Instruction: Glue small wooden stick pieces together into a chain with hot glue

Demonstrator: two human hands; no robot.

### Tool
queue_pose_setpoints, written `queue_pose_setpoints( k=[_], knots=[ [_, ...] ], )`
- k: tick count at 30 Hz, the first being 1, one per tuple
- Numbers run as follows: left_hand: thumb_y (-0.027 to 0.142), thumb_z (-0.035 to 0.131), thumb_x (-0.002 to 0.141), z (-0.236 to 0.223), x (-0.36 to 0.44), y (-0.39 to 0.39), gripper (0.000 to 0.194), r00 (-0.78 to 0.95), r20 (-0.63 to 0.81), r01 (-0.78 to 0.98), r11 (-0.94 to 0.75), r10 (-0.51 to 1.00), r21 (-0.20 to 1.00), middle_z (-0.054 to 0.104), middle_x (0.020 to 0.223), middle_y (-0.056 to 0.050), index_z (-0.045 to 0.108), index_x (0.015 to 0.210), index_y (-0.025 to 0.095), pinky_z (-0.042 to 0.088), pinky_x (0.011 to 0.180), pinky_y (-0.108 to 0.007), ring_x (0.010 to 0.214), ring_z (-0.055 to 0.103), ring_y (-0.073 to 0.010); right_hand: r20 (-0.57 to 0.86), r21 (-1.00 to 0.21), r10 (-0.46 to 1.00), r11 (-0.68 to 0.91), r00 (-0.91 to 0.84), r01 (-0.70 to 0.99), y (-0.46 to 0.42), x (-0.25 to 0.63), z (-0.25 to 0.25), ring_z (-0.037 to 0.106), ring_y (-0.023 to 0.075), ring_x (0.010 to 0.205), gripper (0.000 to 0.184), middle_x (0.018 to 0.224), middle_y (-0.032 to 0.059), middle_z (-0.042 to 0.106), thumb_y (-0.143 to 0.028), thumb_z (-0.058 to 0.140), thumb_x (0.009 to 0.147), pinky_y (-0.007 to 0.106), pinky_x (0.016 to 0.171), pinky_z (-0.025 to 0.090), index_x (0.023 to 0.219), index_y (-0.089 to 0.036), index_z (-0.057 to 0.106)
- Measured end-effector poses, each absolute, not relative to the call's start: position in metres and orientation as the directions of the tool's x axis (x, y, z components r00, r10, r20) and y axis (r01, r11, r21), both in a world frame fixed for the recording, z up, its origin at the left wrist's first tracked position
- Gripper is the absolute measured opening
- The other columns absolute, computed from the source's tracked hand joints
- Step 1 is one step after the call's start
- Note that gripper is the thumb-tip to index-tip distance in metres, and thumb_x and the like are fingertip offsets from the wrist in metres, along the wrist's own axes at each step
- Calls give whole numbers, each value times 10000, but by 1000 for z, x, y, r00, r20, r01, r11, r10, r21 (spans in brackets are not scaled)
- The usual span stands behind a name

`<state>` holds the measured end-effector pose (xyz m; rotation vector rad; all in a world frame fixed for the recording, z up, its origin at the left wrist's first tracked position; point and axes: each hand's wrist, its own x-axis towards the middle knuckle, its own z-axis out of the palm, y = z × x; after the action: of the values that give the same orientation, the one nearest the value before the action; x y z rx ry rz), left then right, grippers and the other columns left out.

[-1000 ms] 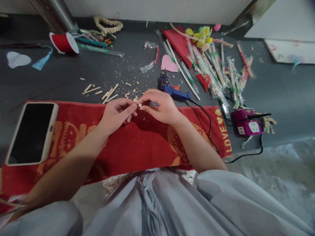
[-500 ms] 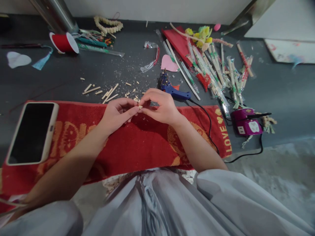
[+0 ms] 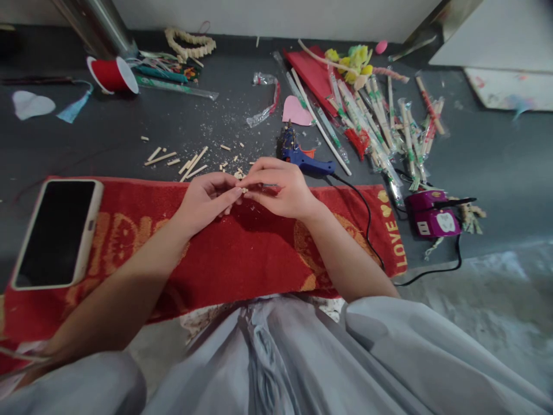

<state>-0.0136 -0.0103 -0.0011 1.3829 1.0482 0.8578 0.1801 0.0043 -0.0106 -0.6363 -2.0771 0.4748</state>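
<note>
My left hand (image 3: 209,202) is closed in a pinch, holding a small pale wooden piece (image 3: 245,190) between thumb and fingertips. From the other side, my right hand (image 3: 283,187) grips the same piece with thumb and forefinger, its fingertips against those of my left. Fingers partly hide the piece, so its full shape does not show. Both hands are over the upper edge of a red towel (image 3: 259,253). Just beyond them lie short cut wooden sticks (image 3: 194,163) and pale crumbs. A blue glue gun (image 3: 309,160) rests right beside my right hand.
A phone (image 3: 56,233) lies on the towel's left end. The glue gun's black cord (image 3: 365,202) crosses the towel near a purple power socket (image 3: 433,213). Wrapped chopsticks (image 3: 375,127) pile up at back right. A red thread spool (image 3: 112,76) stands at back left.
My right hand's fingers have shifted slightly, with the forefinger now reaching a little further left over the small piece. The left hand stays nearly still.
</note>
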Motion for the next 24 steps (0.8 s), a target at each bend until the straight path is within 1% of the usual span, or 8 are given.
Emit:
queue_pose_setpoints(
  k=[5, 9, 16, 24],
  knots=[
    [316, 697, 732, -2, -14, -10, 165, 342, -74, 117, 36, 937, 993, 609, 589, 22, 635, 765, 167, 373, 355, -178, 393, 461, -56, 635, -559, 619, 781, -461, 278, 4, 179, -11, 627, 89, 775, 148, 836, 7, 687, -296, 634, 915, 223, 709, 497, 887, -174, 714],
    [318, 690, 734, -2, -14, -10, 166, 352, -66, 110, 29, 934, 993, 611, 590, 23, 632, 772, 167, 366, 348, -178, 390, 462, -56, 661, -545, 608, 792, -440, 274, 5, 179, -12, 630, 90, 781, 133, 838, 9, 692, -281, 640, 912, 227, 717, 498, 911, -170, 713],
    [352, 707, 740, -2, -14, -9, 204, 351, -21, 147, -33, 936, 989, 621, 583, 19, 645, 777, 161, 377, 361, -187, 383, 461, -57, 678, -541, 600, 799, -425, 264, 5, 178, -12, 635, 91, 775, 106, 829, 8, 688, -264, 663, 895, 222, 708, 500, 903, -167, 705],
    [417, 745, 738, 2, -12, -11, 271, 353, -60, 154, 5, 934, 988, 640, 587, 0, 668, 765, 159, 364, 364, -175, 393, 459, -52, 664, -557, 609, 790, -433, 257, 4, 178, -11, 628, 92, 763, 77, 816, 10, 682, -233, 678, 874, 221, 705, 497, 874, -160, 704]
  ],
)
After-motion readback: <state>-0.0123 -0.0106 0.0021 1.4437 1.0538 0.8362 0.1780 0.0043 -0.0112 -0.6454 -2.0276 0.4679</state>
